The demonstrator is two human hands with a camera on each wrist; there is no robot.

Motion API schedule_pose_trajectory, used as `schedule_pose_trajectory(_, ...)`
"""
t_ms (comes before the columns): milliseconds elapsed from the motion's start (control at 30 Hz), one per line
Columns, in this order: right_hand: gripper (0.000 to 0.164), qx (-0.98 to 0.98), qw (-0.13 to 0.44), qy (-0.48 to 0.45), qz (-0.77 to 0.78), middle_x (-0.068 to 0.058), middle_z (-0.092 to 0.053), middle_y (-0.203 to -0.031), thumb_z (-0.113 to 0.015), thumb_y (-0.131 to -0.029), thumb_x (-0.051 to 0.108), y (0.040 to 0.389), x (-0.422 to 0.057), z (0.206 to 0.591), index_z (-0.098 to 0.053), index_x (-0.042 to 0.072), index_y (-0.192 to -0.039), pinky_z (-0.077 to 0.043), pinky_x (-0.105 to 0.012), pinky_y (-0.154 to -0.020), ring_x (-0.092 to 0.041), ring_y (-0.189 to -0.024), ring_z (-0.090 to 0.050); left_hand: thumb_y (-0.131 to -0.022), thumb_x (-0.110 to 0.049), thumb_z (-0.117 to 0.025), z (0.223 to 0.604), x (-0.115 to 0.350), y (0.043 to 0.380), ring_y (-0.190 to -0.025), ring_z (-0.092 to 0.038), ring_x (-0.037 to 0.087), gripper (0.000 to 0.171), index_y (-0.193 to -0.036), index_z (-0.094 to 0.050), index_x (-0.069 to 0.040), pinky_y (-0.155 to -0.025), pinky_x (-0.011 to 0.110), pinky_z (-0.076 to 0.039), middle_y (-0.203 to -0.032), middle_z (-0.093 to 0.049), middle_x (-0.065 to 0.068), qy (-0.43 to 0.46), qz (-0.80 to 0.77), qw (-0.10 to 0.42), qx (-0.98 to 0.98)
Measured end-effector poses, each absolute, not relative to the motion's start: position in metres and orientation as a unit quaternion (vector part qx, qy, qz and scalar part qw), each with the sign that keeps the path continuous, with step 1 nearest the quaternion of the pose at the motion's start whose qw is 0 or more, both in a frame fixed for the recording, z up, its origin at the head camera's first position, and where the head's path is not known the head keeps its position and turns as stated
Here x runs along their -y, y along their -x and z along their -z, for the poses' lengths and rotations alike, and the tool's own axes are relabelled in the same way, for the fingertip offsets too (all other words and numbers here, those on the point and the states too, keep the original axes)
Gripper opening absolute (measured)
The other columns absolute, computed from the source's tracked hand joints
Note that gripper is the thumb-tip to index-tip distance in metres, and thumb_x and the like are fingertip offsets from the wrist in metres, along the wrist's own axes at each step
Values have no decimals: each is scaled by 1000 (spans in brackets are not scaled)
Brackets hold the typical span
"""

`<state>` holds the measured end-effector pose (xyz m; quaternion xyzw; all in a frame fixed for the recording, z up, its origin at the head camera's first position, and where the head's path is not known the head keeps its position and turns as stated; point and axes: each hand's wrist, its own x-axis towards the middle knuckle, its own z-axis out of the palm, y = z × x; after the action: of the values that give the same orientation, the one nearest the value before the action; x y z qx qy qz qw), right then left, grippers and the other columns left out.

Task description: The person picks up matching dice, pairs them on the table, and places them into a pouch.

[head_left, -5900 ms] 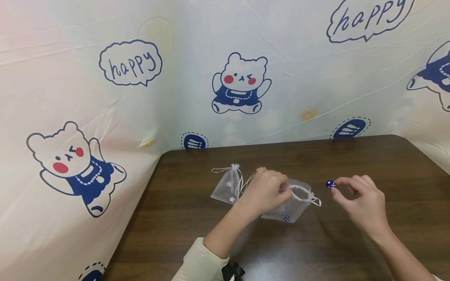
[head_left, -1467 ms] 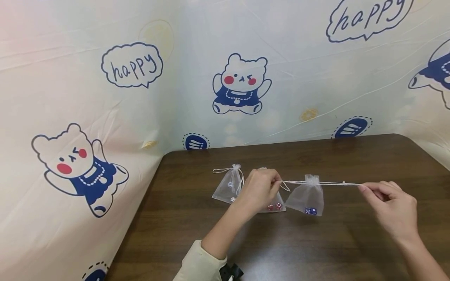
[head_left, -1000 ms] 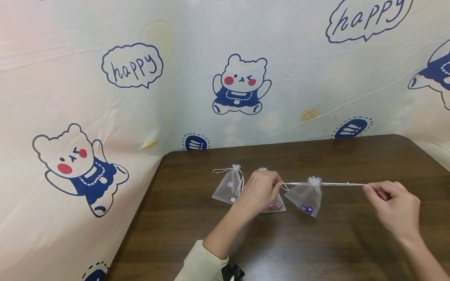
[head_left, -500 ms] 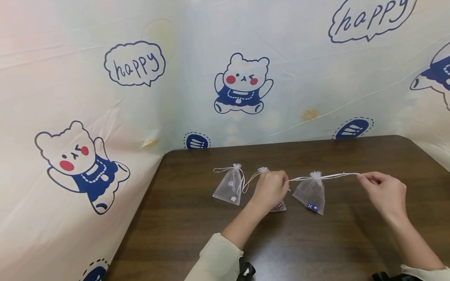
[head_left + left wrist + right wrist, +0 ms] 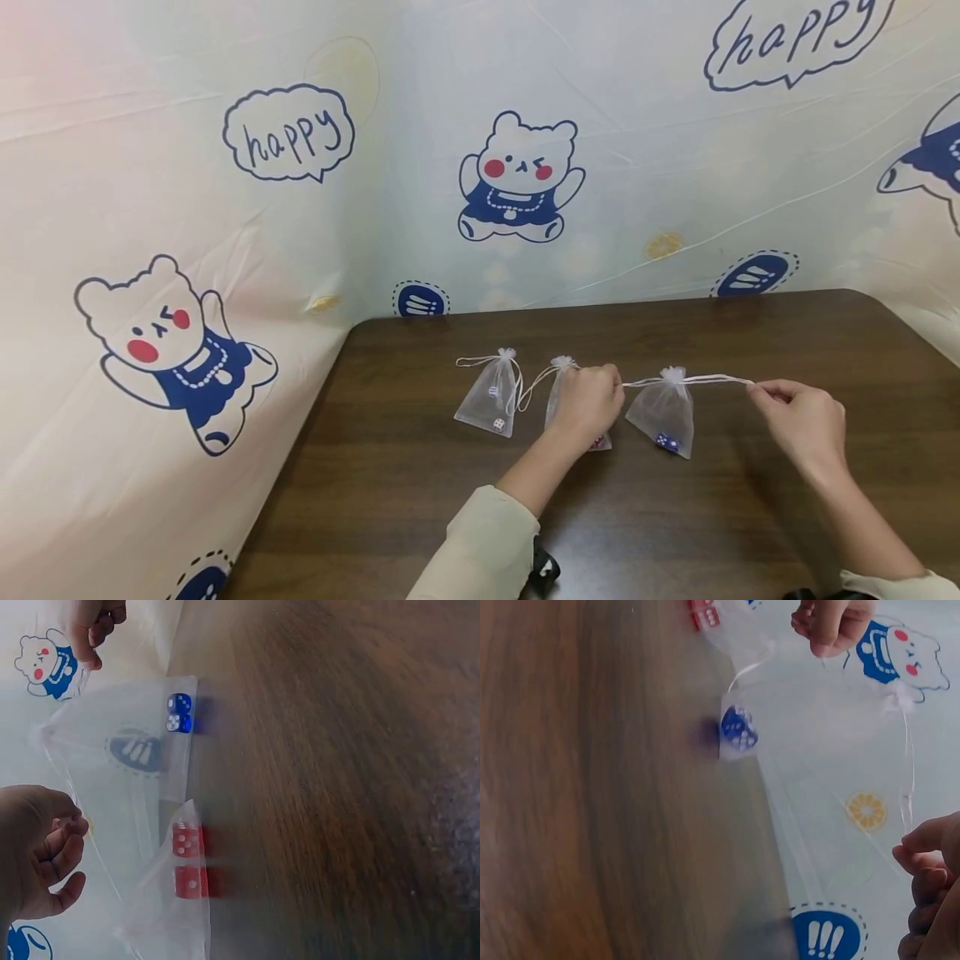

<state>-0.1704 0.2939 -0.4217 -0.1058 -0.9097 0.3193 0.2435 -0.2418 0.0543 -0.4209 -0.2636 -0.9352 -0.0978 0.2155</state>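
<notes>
My left hand and right hand pinch the two ends of a white drawstring, one on each side. Between them is a sheer white organza bag, its neck gathered, with blue dice at the bottom. In the left wrist view two blue dice show through the mesh. Partly behind my left hand lies a second organza bag; its two red dice are clear in the left wrist view. A third bag with white dice lies farther left.
All three bags are on a dark wooden table. A printed cloth with bears and "happy" bubbles hangs behind it and along the left. Slack cords lie between the two left bags.
Earlier my right hand held a blue die beside the open bag. Since then the bag's neck has been drawn tight. In the last second my right hand has come inward, and the cord has slackened slightly.
</notes>
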Motion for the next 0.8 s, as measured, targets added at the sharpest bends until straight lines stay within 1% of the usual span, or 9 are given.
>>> schedule_pose_trajectory(100,35,913,229,110,-321,-21,-67,-81,-57,-89,25,173,-299,425,-69,-7,-94,-37,-46,-68,-41,-78,-58,-83,-20,-64,421,-58,244,-57,-55,3,10,-72,-64,-21,-58,22,-41,-63,-60,-13,254,98,206,940)
schedule_pose_trajectory(233,35,916,214,108,-321,-22,-67,-81,-55,-90,24,177,-304,429,-68,-8,-94,-34,-53,-77,-44,-80,-57,-83,-19,-63,420,-63,246,-58,-56,5,9,-74,-64,-19,-59,23,-42,-64,-61,-11,247,100,188,945)
schedule_pose_trajectory(300,36,919,209,107,-317,-22,-67,-83,-55,-91,26,178,-304,431,-68,-8,-95,-35,-51,-73,-44,-82,-57,-83,-19,-63,422,-64,247,-59,-56,6,9,-74,-64,-19,-59,24,-42,-64,-61,-11,245,98,187,946)
schedule_pose_trajectory(367,39,919,201,101,-323,-23,-66,-86,-55,-91,28,178,-304,431,-68,-8,-97,-34,-54,-77,-45,-83,-57,-83,-21,-63,423,-65,247,-61,-58,7,8,-75,-65,-20,-58,25,-42,-66,-63,-10,239,93,188,948)
schedule_pose_trajectory(400,40,920,198,97,-324,-24,-66,-87,-55,-92,30,178,-303,431,-68,-7,-98,-34,-53,-76,-45,-85,-57,-83,-22,-63,424,-66,247,-64,-59,8,7,-77,-66,-19,-59,25,-42,-69,-64,-10,236,94,186,949)
schedule_pose_trajectory(467,42,920,196,91,-325,-24,-66,-90,-55,-92,32,177,-300,429,-68,-6,-100,-36,-53,-74,-45,-87,-57,-84,-25,-64,425,-66,247,-71,-60,10,7,-82,-68,-19,-63,26,-43,-77,-65,-8,229,93,179,952)
schedule_pose_trajectory(567,42,921,194,80,-328,-24,-66,-92,-54,-92,34,175,-296,427,-68,-5,-101,-36,-53,-74,-46,-91,-56,-84,-29,-64,427,-63,246,-89,-58,13,18,-96,-69,-17,-75,28,-44,-95,-64,-4,217,103,162,957)
schedule_pose_trajectory(667,41,922,197,74,-324,-23,-66,-93,-54,-91,33,173,-294,425,-68,-4,-101,-37,-52,-72,-46,-91,-56,-84,-30,-65,427,-58,247,-106,-53,16,28,-108,-67,-16,-88,29,-42,-114,-59,0,212,103,153,960)
schedule_pose_trajectory(800,39,922,203,70,-322,-23,-66,-93,-54,-92,32,173,-292,424,-69,-4,-100,-38,-51,-70,-46,-91,-56,-84,-29,-64,428,-49,249,-118,-47,18,32,-114,-65,-17,-95,33,-40,-127,-54,3,215,95,163,958)
